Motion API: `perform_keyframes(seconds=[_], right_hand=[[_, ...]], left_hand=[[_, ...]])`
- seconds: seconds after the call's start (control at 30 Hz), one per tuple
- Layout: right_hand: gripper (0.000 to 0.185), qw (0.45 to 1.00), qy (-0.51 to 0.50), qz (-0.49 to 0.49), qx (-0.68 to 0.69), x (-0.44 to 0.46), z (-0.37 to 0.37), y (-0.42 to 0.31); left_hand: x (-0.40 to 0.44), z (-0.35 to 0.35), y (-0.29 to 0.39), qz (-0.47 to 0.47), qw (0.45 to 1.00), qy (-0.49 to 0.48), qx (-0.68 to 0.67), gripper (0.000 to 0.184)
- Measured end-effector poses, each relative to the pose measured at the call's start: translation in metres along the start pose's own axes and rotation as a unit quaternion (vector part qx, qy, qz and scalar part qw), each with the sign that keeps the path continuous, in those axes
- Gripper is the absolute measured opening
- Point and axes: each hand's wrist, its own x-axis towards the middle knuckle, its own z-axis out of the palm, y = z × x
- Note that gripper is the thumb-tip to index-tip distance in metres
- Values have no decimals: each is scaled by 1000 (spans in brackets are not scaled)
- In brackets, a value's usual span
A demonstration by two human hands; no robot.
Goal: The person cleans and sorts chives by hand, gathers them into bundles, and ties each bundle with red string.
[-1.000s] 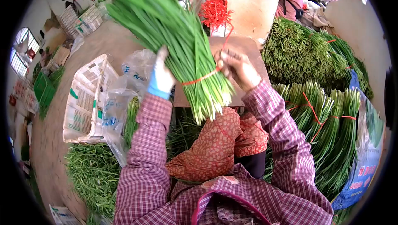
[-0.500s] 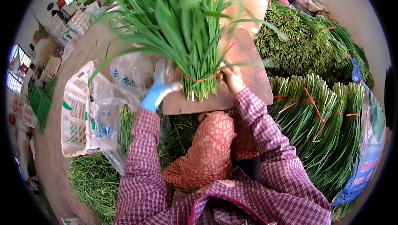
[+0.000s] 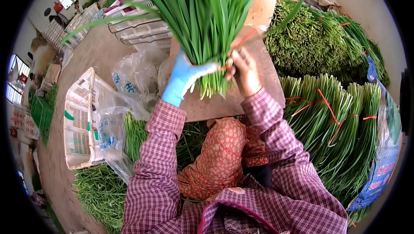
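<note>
A bunch of garlic chives (image 3: 205, 31) stands above the brown board (image 3: 224, 108), cut ends down and long flat leaves fanning upward. My left hand (image 3: 185, 75), in a blue and white glove, is wrapped round the lower stems, with its thumb across their front. At the right side of the bunch, my bare right hand (image 3: 246, 72) pinches a red tie (image 3: 247, 37). One end of the tie sticks up past the fingers, and a short piece runs across the stems. My fingers partly hide where it is held.
Tied chive bunches (image 3: 332, 117) stand to the right, with a stack of thicker-stemmed bundles (image 3: 310, 40) behind them. At left are a white plastic crate (image 3: 79, 126), clear plastic bags (image 3: 138, 72) and loose green leaves (image 3: 99, 195). White crates (image 3: 142, 29) stand beyond the board.
My left hand has moved right and up, closing round the stems. The bunch is drawn together more tightly and its leaves have swung upright. My right hand has shifted slightly, still at the tie.
</note>
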Motion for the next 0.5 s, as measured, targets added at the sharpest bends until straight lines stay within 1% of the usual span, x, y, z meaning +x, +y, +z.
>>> perform_keyframes(seconds=[0.03,0.07,0.1,0.13,0.17,0.23,0.27,0.3,0.37,0.4,0.43,0.47,0.5], right_hand=[[20,998,31,26,-47,-6,-10,18],[20,997,46,54,-8,-9,-21,47],[20,990,94,71,81,-12,-25,66],[19,992,84,60,77,-12,-22,60],[18,993,76,55,73,-14,-16,52],[16,972,88,37,214,-14,-2,43],[16,961,34,17,273,-13,-1,43],[16,961,35,15,274,-17,3,39],[16,937,32,-2,349,-27,16,31],[16,931,23,4,364,-36,17,34],[15,933,43,32,356,-48,16,35],[15,941,58,63,327,-57,13,40],[15,947,72,96,298,-66,8,47]], left_hand=[[1,-2,-23,46,999,-16,6,68],[8,-9,-46,34,999,-26,11,69],[12,-16,-62,22,999,-34,17,70],[16,-17,-66,74,995,-31,57,66],[20,-14,-49,75,995,-30,57,66],[22,-8,-10,12,990,-82,118,57],[24,-2,9,7,989,-98,111,55],[27,3,26,30,978,-116,168,54],[38,6,45,-36,959,-192,203,55],[41,7,51,-96,938,-229,241,69],[46,4,40,-96,937,-233,241,69],[50,1,22,-84,901,-205,374,80],[52,-6,6,-71,846,-172,499,92]])
